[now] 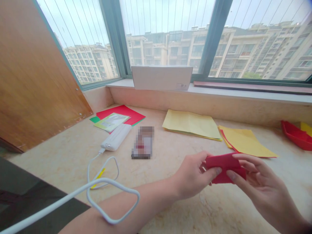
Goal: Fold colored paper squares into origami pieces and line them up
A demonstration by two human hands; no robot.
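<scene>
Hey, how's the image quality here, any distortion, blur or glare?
In the head view, wide-angle distortion bends the teal window frame and tilts the beige apartment buildings outside; the bright overcast sky looks washed out; a rectangular object is pixelated beyond recognition; the left hand and right hand around the folded red paper look fairly sharp.

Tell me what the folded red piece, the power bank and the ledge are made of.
The folded red piece between the left hand and right hand: matte paper, by its thin creased folds. The white power bank: smooth, faintly glossy plastic, by its moulded shape. The ledge: probably polished stone, perhaps marble, from its mottled veining.
</scene>
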